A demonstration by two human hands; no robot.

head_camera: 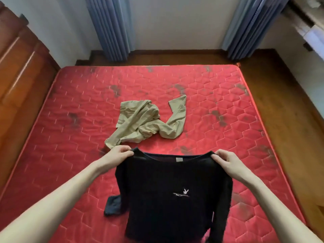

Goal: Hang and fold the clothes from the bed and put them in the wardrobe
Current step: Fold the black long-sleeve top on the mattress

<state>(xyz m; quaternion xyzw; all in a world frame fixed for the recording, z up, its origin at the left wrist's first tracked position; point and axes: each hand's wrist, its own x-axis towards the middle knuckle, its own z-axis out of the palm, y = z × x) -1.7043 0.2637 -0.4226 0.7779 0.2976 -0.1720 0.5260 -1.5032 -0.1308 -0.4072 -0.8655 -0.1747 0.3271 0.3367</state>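
Note:
A black long-sleeved top (171, 186) with a small pale emblem on its chest hangs in front of me over the red quilted mattress (70, 120). My left hand (119, 154) pinches its left shoulder and my right hand (226, 161) pinches its right shoulder, so the neckline stretches between them. One dark sleeve end lies on the mattress at the lower left. Beyond the top, a crumpled khaki garment (149, 121) lies in the middle of the mattress.
A brown wooden wardrobe (19, 64) stands along the left side of the bed. Blue curtains (112, 27) hang on the far wall at left and right. Wooden floor (280, 102) runs along the bed's right side and far end.

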